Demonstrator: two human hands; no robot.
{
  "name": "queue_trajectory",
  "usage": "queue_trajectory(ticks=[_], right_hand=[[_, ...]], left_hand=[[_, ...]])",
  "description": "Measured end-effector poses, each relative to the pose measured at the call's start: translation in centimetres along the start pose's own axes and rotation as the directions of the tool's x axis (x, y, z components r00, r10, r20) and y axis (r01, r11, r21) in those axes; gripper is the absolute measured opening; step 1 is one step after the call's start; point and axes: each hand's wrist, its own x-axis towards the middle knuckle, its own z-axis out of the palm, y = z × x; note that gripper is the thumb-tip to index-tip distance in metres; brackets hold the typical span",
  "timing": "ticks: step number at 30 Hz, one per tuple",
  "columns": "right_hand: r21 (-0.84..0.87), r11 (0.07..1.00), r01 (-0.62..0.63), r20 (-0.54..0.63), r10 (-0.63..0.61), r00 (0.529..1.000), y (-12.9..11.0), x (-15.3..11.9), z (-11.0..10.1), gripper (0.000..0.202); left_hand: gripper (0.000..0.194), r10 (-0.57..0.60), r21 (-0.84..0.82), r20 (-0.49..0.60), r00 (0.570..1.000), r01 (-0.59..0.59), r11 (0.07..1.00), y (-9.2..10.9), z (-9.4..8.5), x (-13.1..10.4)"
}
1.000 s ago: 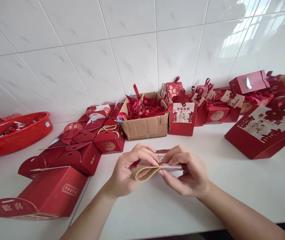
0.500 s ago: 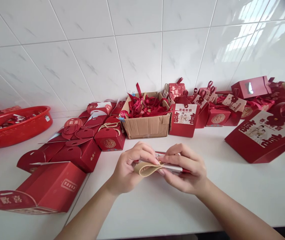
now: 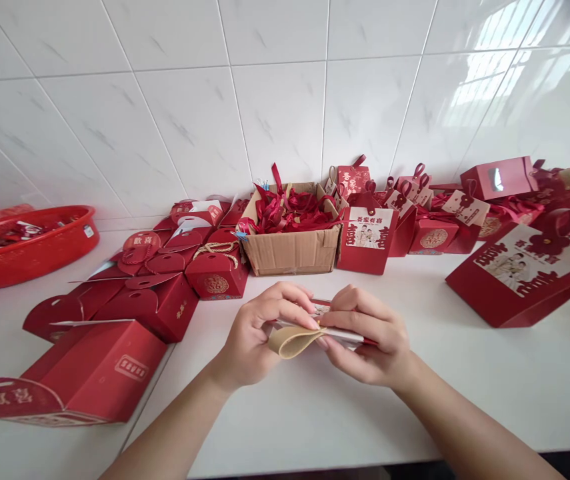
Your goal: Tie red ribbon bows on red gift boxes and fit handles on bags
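Head view: over the worktop [image 3: 389, 420], left hand [image 3: 259, 333] and right hand [image 3: 372, 333] hold a red-and-white box [image 3: 347, 337].
Both are curled nearly closed, pinching its edge and the beige strap [image 3: 292, 342]; uneven pressing may crease this strap, or the tiny gold stud [image 3: 319, 324] may slip.

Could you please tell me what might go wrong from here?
The loop of the tan strap might spring loose, since the left hand and right hand hold it at the ends with only a pinch. The red-and-white box might crease if the right hand squeezes harder. The left forearm might nudge the red box in the left foreground, which looks close by.
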Motion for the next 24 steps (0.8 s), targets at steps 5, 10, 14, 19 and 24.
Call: queue_trajectory(ticks=[5,10,14,19,24], right_hand=[[-0.001,1.000,-0.005,0.014,0.005,1.000,-0.02,0.07,-0.04,0.024],[0.002,1.000,-0.005,0.001,0.005,1.000,0.04,0.25,-0.09,0.023],[0.016,1.000,-0.016,0.007,0.016,1.000,0.02,0.19,-0.11,0.021],[0.028,0.999,-0.043,0.012,0.043,0.999,0.10,0.03,-0.02,0.020],[0.086,0.992,-0.093,-0.020,0.095,0.995,0.38,0.14,-0.02,0.020]], left_hand=[[0.008,0.030,-0.011,0.026,0.999,-0.030,0.999,0.08,0.01,0.23],[0.023,-0.056,-0.073,-0.041,0.998,0.053,0.996,0.31,0.37,-0.12],[0.028,-0.042,-0.125,-0.053,0.998,0.035,0.992,0.41,0.55,-0.29],[0.022,0.015,-0.103,-0.020,1.000,-0.017,0.995,0.33,0.56,-0.04],[0.018,-0.035,-0.109,-0.028,0.999,0.032,0.994,0.56,0.81,-0.22]])
